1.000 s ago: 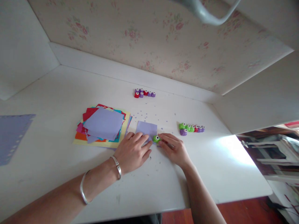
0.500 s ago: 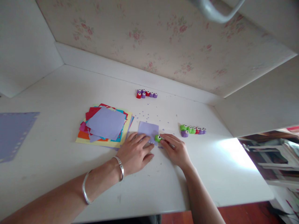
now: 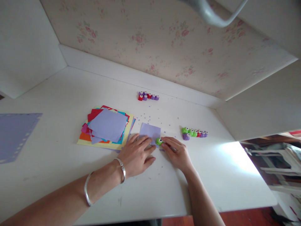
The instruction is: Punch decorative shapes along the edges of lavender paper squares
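Observation:
A small lavender sheet of paper (image 3: 150, 129) lies on the white table, its near edge partly under my fingers. My left hand (image 3: 137, 153) rests flat on the sheet's lower left, fingers spread. At the sheet's lower right corner sits a small green craft punch (image 3: 159, 141) with a white and black button on top. The fingers and thumb of my right hand (image 3: 177, 153) pinch it from the right side. Tiny punched holes show along the sheet's near edge, beside the punch.
Left of my hands is a stack of coloured paper (image 3: 109, 125). A larger lavender sheet (image 3: 17, 135) with a punched edge lies at far left. Several craft punches stand in a back row (image 3: 150, 96) and a right row (image 3: 194, 133). Tiny lavender cutouts (image 3: 148, 117) are scattered behind the sheet.
The camera view has shifted slightly. Both hands keep nearly the same places, and the green craft punch stays at the sheet's corner in my right hand.

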### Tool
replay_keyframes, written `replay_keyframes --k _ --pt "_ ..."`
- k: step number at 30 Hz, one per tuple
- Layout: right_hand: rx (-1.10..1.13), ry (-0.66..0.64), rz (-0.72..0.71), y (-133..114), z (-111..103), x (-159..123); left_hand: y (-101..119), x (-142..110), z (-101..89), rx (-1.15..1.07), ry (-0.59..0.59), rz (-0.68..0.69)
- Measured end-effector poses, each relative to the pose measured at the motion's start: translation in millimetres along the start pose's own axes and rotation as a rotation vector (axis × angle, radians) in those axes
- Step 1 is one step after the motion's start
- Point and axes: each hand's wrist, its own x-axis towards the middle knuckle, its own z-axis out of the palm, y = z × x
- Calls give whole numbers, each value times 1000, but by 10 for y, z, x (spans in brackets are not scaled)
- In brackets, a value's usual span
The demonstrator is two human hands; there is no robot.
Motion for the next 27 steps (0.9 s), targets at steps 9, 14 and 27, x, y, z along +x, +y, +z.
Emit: replay_keyframes --k 9,14,27 --pt "4 16 61 20 21 -9 -24 -21 46 -8 -15 4" --pt "0 46 97 93 50 -35 -26 -28 47 2 4 16" --pt "-4 66 106 49 74 -25 -31 -40 49 -13 28 -3"
